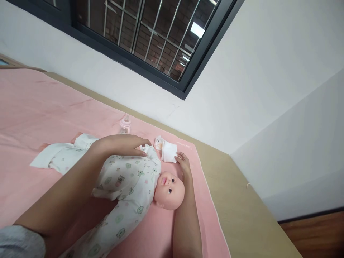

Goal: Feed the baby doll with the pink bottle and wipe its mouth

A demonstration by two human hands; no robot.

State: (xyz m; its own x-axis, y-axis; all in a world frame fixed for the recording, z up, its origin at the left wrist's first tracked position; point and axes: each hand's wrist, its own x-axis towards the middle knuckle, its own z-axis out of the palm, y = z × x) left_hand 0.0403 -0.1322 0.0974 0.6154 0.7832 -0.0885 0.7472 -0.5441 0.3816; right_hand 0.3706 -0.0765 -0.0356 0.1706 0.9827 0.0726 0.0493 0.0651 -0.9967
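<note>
Doll (129, 175) lay on its back on the pink mat (40, 104), head (170, 191) toward the right, legs toward the left, face up. Suit (118, 179) was white with small green and brown animal prints. One sleeve (118, 225) ran down to the lower border of the view; the other lay at the far side, next to the left hand (139, 146). That hand hung over the far shoulder, thumb and fingers spread apart with the cloth showing between them; firmness of contact could not be told. Its forearm crossed above the doll's body, a grey cuff (20, 242) near the elbow. Right hand (183, 163) pinched the near right edge of a white pad (169, 152), thumb and fingertips together on it; its forearm passed just beside the doll's head. Pad stood beyond the head and overlapped a small printed packet (158, 142) on its left. Bottle (125, 123), pink-topped and clear, was upright behind the left forearm, partly hidden by it. Mat covered much of the tan desk (215, 175), whose bare rim showed along the white wall (268, 71). Dark-framed window (145, 39) with metal bars was set above.
</note>
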